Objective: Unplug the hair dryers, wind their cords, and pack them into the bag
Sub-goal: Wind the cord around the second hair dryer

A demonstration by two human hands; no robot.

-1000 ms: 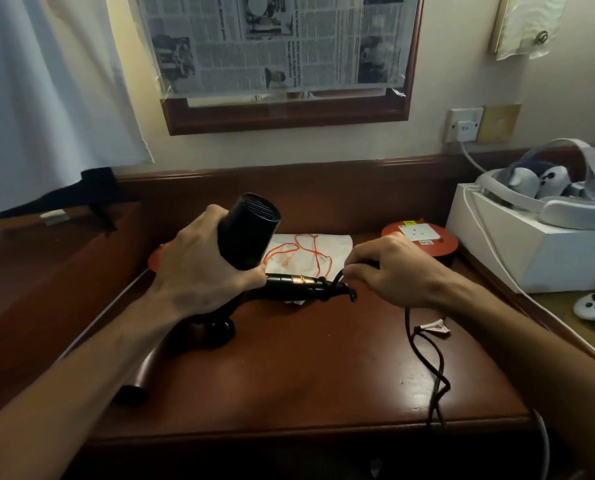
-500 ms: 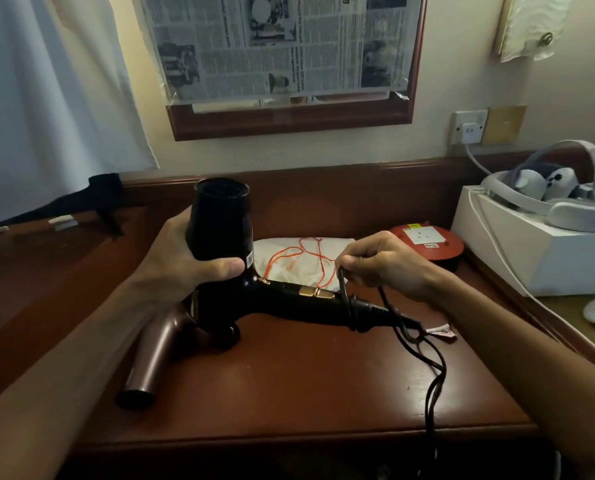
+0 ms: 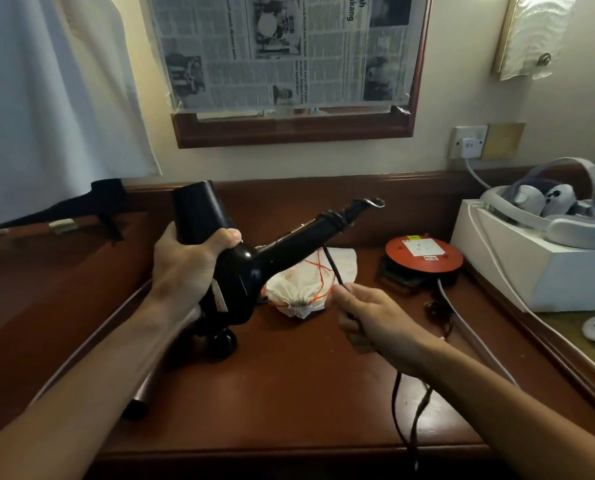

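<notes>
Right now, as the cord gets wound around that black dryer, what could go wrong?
The cord runs taut from the handle to the right hand; pulling harder might strain it. The slack loop hangs over the desk edge and could snag. The swinging black dryer might knock the cloth bag.

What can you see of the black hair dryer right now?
The black hair dryer looks like glossy plastic. The left hand grips its barrel and holds it above the wooden desk, handle angled up to the right. A few turns of black cord wrap the handle near its end; the cord runs down into the right hand, then trails off the desk's front edge.
</notes>
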